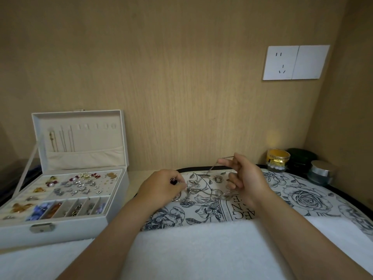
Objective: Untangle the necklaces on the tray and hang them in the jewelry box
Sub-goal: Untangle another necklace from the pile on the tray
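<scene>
Head view: jewelry box (66,225) sits at lower left of frame, open, its lid (80,138) standing upright behind it. Inside the lid a row of hooks runs along the top. Three or four thin hung chains (66,138) drop straight down from the left hooks into a fabric pocket, while the right hooks are bare. The box base is split into compartments. The large upper one holds scattered earrings (80,183), silver, pearl and red. The left column holds gold bow-shaped pieces (21,207). The front row of narrow slots holds blue, amber and dark items, too small to tell more.

Round floral tray (302,199) fills centre to right of frame, its near edge covered by a white towel (201,249). The tangled necklaces (201,194) lie on the tray at frame centre, between the hands, spread roughly left to right.

Left hand (161,188) is palm down with fingers curled, pinching the left end of the tangle, and a dark red stone (173,181) shows at the fingertips. Right hand (246,178) is raised above the tray, thumb and forefinger pinching one chain (214,166), other fingers loosely curled. That chain runs taut on a diagonal, from the tangle at lower left up to the fingertips at upper right.

Three jars stand at the back right by the tray rim: a gold jar (278,159), a dark jar (300,158) and a silver-lidded jar (321,171). A white wall socket (280,62) is at upper right.
</scene>
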### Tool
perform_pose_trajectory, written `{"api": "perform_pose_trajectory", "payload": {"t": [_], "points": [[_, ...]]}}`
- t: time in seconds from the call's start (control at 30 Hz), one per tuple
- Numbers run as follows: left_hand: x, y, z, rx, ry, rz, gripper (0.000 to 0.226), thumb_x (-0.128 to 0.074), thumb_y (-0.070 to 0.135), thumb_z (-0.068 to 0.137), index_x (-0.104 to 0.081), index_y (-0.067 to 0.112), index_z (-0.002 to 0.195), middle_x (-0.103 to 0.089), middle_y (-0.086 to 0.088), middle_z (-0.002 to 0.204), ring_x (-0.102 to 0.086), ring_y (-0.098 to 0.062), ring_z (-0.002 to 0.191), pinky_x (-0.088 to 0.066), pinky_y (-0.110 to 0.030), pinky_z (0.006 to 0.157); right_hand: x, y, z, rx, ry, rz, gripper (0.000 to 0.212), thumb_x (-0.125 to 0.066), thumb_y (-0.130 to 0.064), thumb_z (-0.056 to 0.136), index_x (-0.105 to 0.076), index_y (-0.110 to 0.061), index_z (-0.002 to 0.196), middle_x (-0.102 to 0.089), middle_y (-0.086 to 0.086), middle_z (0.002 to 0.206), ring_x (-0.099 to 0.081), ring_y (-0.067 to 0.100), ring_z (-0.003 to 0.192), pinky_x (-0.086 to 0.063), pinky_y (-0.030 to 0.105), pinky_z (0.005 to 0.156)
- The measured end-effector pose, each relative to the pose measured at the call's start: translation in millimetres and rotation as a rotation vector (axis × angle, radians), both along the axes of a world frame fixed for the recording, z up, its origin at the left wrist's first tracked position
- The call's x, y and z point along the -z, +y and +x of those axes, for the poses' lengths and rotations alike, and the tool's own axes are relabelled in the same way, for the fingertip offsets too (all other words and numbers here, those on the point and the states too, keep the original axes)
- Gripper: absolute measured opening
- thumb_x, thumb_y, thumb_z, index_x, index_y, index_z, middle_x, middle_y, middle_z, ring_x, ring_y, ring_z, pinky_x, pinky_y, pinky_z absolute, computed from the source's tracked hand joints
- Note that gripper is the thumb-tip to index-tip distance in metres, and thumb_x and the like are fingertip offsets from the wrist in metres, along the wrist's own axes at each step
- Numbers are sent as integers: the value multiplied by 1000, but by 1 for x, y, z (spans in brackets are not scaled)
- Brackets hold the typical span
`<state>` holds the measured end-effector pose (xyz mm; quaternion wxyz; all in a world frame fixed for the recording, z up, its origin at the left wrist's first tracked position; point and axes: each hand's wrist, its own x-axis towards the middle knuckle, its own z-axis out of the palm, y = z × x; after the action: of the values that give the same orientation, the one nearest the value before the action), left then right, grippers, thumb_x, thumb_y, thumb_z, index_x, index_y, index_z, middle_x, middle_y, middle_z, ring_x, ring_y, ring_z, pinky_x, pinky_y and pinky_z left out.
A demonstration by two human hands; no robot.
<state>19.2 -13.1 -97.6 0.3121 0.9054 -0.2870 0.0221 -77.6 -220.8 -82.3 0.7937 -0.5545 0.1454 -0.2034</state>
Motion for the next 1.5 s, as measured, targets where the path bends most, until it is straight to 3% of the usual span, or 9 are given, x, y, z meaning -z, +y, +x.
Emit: {"api": "perform_pose_trajectory", "payload": {"t": [0.27,0.43,0.53,0.67,0.87,1.1,1.3,1.4,1.5], "points": [[-15,13,2,11,-260,481,16,-59,39,90,-57,32,75,-60,12,81,-58,-11,81,-37,-26,62,6,-22,1,318,122,-349,27,-47,-30,103,-59,-9,89,-76,1,96,-44,11,50,-34,27,52],[-18,10,-2,-15,-426,587,29,-64,25,87,-62,35,114,-61,8,108,-57,-13,99,-33,-27,64,9,-13,3,296,168,-600,32,-51,-31,101,-63,-6,84,-74,0,92,-54,10,61,-39,26,61],[-14,-3,-10,98,-520,383,31,-63,18,88,-63,33,115,-58,10,109,-51,-11,104,-33,-28,72,9,-7,1,176,145,-564,29,-55,-29,100,-73,-11,85,-73,5,88,-54,11,50,-43,22,48],[2,-27,-33,350,-268,23,21,-62,14,90,-69,29,104,-54,21,96,-50,8,85,-41,-18,76,6,-2,1,64,119,-537,22,-62,-27,97,-80,-18,88,-66,-11,64,-54,9,60,-47,24,64],[15,-47,-50,314,44,-191,37,-66,29,92,-55,30,127,-59,15,120,-57,1,108,-49,-28,98,-6,3,-2,-223,-63,-196,24,-55,-19,100,-71,-3,105,-63,4,76,-55,18,62,-48,29,57],[12,-52,-50,309,339,-357,15,-70,21,90,-65,27,103,-64,5,80,-56,-8,68,-47,-28,64,-14,4,-2,-303,-188,-35,28,-53,-15,99,-65,-10,123,-63,2,78,-53,14,59,-44,26,48],[0,-33,-33,143,118,-173,18,-57,38,97,-67,28,85,-63,8,69,-57,-11,60,-46,-28,63,-11,-13,-2,-94,-10,-264,20,-57,-23,100,-71,-13,109,-36,-4,60,-24,11,49,-18,23,44],[-9,-20,-22,74,-52,-79,16,-55,38,96,-67,32,89,-69,7,71,-67,-13,67,-51,-30,64,-8,-10,-1,65,91,-457,15,-63,-23,95,-76,-15,92,-44,-5,53,-34,9,45,-31,20,42],[-23,-15,-17,64,215,-331,17,-56,27,97,-69,18,90,-63,3,58,-60,-19,56,-48,-30,58,-2,-6,0,149,111,-679,17,-66,-26,94,-75,-18,82,-60,-8,59,-52,5,55,-42,23,58]]}}
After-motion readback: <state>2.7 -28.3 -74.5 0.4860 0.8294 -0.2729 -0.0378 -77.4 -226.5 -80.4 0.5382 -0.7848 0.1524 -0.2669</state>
